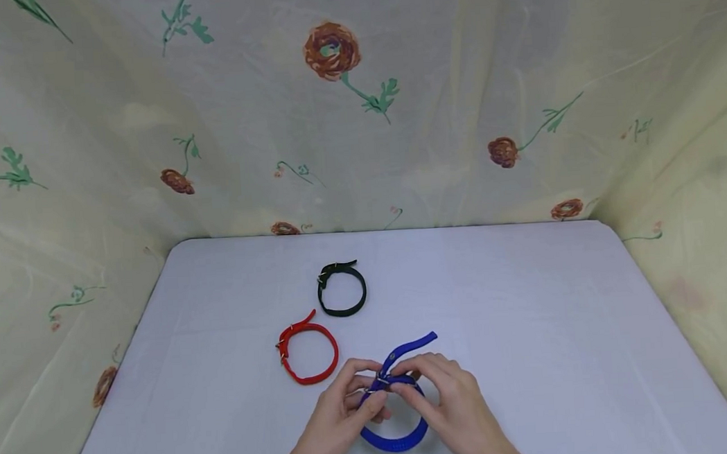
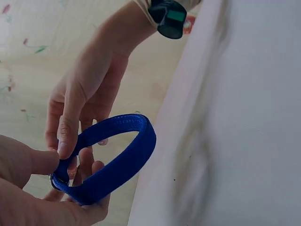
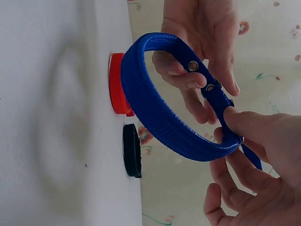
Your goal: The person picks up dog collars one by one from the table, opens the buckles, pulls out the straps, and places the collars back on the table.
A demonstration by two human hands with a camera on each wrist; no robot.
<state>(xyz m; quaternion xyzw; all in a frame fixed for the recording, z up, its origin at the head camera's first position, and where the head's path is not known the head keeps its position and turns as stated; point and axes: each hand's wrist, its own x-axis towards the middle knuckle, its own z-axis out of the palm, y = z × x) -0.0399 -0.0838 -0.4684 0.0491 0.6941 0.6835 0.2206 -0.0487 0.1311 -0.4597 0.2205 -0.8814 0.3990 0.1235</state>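
Blue collar [image 1: 394, 444], strap end [image 1: 413, 345] jutting past its buckle [image 1: 382, 377], held looped above the near worktop [image 1: 531, 314]; left hand [image 1: 340, 412] and right hand [image 1: 454, 403] both pinch it near the buckle. Red collar [image 1: 311, 380] lies beyond the left hand, dark collar [image 1: 344, 313] farther back.

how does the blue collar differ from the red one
Colour: the blue collar is deep blue, while the red collar is bright red.
Pose: the blue collar is held up off the table between the left grip and the right grip; the red collar lies on the table, untouched.
Free end: the blue collar shows a longer loose end than the red collar.
Shared: both form loops with metal fittings.
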